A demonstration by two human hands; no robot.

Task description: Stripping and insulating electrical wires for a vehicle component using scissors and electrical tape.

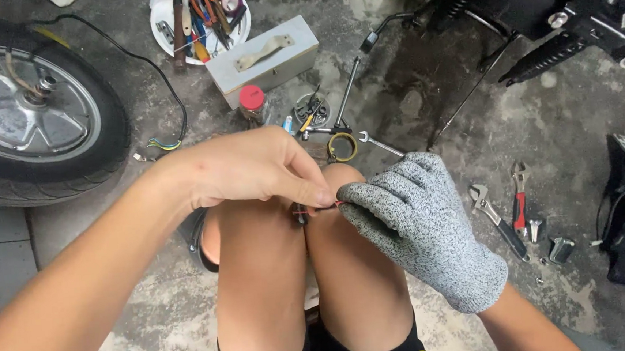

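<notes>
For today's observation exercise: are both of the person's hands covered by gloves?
No: only the right hand wears a grey knit glove, while the left hand is bare as both pinch a thin red wire above the knees.

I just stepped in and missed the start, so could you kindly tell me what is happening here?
A person crouched on a concrete floor pinches thin red wires between both hands, just above the knees. The bare left hand grips one end, the gloved right hand the other. A wheel with a trailing cable lies to the left; a grey toolbox, a white bowl of tools, wrenches and pliers sit around.
</notes>
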